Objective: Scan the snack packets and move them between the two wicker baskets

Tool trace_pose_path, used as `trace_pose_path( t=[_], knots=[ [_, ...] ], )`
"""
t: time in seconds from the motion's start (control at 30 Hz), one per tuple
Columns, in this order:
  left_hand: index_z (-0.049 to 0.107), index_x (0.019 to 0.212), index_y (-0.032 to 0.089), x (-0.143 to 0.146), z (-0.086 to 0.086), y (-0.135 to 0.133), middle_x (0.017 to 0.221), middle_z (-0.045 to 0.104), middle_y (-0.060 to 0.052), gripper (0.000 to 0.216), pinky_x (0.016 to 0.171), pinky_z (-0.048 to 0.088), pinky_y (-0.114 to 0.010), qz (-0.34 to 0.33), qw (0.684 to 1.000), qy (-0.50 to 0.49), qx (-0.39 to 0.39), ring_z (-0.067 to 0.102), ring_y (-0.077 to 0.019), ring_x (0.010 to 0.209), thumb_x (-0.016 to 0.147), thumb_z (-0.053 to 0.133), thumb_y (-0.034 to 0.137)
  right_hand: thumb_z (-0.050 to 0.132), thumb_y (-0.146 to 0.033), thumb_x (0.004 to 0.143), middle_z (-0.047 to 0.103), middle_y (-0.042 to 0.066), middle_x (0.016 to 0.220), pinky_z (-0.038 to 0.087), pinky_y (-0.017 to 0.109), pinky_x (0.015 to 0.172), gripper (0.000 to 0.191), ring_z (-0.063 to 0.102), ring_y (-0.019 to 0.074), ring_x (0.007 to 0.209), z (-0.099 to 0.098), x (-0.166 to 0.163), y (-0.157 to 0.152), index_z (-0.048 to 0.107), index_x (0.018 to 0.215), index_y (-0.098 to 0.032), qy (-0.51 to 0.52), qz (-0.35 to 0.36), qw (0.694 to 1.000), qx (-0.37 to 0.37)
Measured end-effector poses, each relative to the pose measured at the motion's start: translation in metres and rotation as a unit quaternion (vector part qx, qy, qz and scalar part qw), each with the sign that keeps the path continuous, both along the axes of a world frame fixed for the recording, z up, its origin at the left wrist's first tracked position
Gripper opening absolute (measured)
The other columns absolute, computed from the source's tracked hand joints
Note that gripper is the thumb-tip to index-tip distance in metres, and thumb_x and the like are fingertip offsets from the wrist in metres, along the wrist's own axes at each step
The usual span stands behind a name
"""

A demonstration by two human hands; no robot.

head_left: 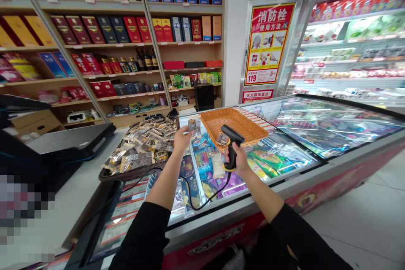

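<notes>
My left hand (182, 140) is closed on a small clear snack packet (194, 127), held up over the freezer glass. In my right hand (238, 158) is a black and yellow barcode scanner (233, 145), gripped by its handle with the head tilted up. Its black cable (202, 206) loops down and off to the left. Just behind both hands lies an orange woven basket (236, 120), with a small packet (222, 138) at its near left corner, partly hidden by the scanner. Left of my left hand, a dark wicker tray (123, 176) is heaped with similar packets (147, 141).
Under my hands runs a glass-topped chest freezer (294, 152) full of bagged goods. A counter (76, 181) with a dark flat device (76, 135) stands on the left. Shelves of boxes (120, 42) line the back wall. A lit refrigerated display (351, 59) fills the right.
</notes>
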State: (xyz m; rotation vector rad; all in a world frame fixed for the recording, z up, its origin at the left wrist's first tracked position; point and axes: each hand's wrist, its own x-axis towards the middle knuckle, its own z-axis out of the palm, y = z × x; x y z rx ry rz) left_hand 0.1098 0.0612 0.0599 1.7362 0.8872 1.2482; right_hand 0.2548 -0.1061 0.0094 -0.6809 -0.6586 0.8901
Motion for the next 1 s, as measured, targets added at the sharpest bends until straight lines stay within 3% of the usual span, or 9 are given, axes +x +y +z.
trace_pose_path(
  t=[0.13, 0.27, 0.4, 0.53, 0.63, 0.77, 0.87, 1.0],
  knots=[
    [0.068, 0.092, 0.014, 0.059, 0.005, -0.016, 0.079, 0.069, -0.004, 0.026, 0.067, 0.046, -0.025, -0.051, 0.996, 0.048, -0.053, 0.063, -0.0172, 0.074, 0.067, 0.063, 0.022, 0.064, -0.048, 0.072, 0.048, -0.007, 0.055, 0.034, 0.016, 0.036, 0.031, 0.042, 0.0056, 0.039, -0.005, 0.040, -0.016, 0.050, 0.081, -0.021, 0.097, 0.010, 0.995, 0.018],
    [0.070, 0.084, 0.015, 0.114, -0.006, -0.034, 0.074, 0.070, -0.005, 0.018, 0.061, 0.044, -0.023, -0.063, 0.979, 0.170, -0.094, 0.063, -0.0171, 0.069, 0.071, 0.061, 0.023, 0.062, -0.049, 0.073, 0.046, -0.006, 0.055, 0.032, 0.016, 0.035, 0.031, 0.039, 0.0060, 0.038, -0.021, 0.055, -0.018, 0.049, 0.077, -0.021, 0.140, 0.035, 0.990, 0.001],
    [0.071, 0.085, 0.015, 0.139, -0.016, -0.040, 0.079, 0.070, -0.007, 0.019, 0.065, 0.044, -0.024, -0.053, 0.945, 0.323, -0.027, 0.065, -0.0196, 0.077, 0.073, 0.061, 0.026, 0.062, -0.048, 0.074, 0.048, -0.005, 0.055, 0.033, 0.016, 0.037, 0.029, 0.040, 0.0060, 0.039, -0.030, 0.053, -0.014, 0.050, 0.077, -0.021, 0.160, 0.048, 0.986, 0.002],
    [0.070, 0.097, 0.017, 0.144, -0.016, -0.045, 0.089, 0.070, -0.009, 0.026, 0.074, 0.043, -0.025, -0.054, 0.905, 0.417, 0.071, 0.063, -0.0212, 0.089, 0.073, 0.062, 0.026, 0.062, -0.048, 0.073, 0.050, -0.005, 0.055, 0.032, 0.016, 0.036, 0.030, 0.040, 0.0064, 0.039, -0.027, 0.049, -0.013, 0.051, 0.074, -0.020, 0.171, 0.050, 0.984, -0.005],
    [0.070, 0.099, 0.019, 0.137, -0.013, -0.052, 0.099, 0.067, -0.010, 0.029, 0.081, 0.041, -0.026, -0.036, 0.895, 0.421, 0.143, 0.059, -0.0222, 0.097, 0.071, 0.065, 0.027, 0.063, -0.048, 0.072, 0.049, -0.006, 0.055, 0.031, 0.016, 0.037, 0.031, 0.040, 0.0063, 0.039, -0.024, 0.049, -0.016, 0.052, 0.083, -0.021, 0.170, 0.052, 0.984, 0.002],
    [0.071, 0.092, 0.018, 0.106, 0.002, -0.053, 0.098, 0.065, -0.011, 0.026, 0.088, 0.040, -0.029, -0.018, 0.932, 0.306, 0.195, 0.056, -0.0238, 0.099, 0.070, 0.066, 0.030, 0.063, -0.051, 0.071, 0.046, -0.007, 0.054, 0.031, 0.017, 0.037, 0.034, 0.038, 0.0064, 0.039, -0.023, 0.044, -0.024, 0.050, 0.081, -0.022, 0.146, 0.060, 0.987, -0.016],
    [0.071, 0.086, 0.019, 0.058, 0.022, -0.037, 0.095, 0.065, -0.010, 0.019, 0.091, 0.040, -0.032, 0.008, 0.952, 0.229, 0.202, 0.057, -0.0245, 0.096, 0.070, 0.064, 0.027, 0.062, -0.055, 0.071, 0.045, -0.006, 0.053, 0.029, 0.018, 0.036, 0.036, 0.037, 0.0070, 0.038, -0.017, 0.034, -0.024, 0.048, 0.074, -0.021, 0.111, 0.080, 0.990, -0.030],
    [0.069, 0.086, 0.020, -0.021, 0.049, -0.009, 0.093, 0.065, -0.010, 0.020, 0.088, 0.041, -0.033, 0.109, 0.927, 0.307, 0.184, 0.057, -0.0259, 0.095, 0.069, 0.065, 0.029, 0.063, -0.053, 0.069, 0.045, -0.006, 0.054, 0.029, 0.019, 0.036, 0.036, 0.037, 0.0071, 0.038, -0.002, 0.009, -0.005, 0.051, 0.082, -0.021, 0.089, 0.121, 0.988, -0.045]
  ],
)
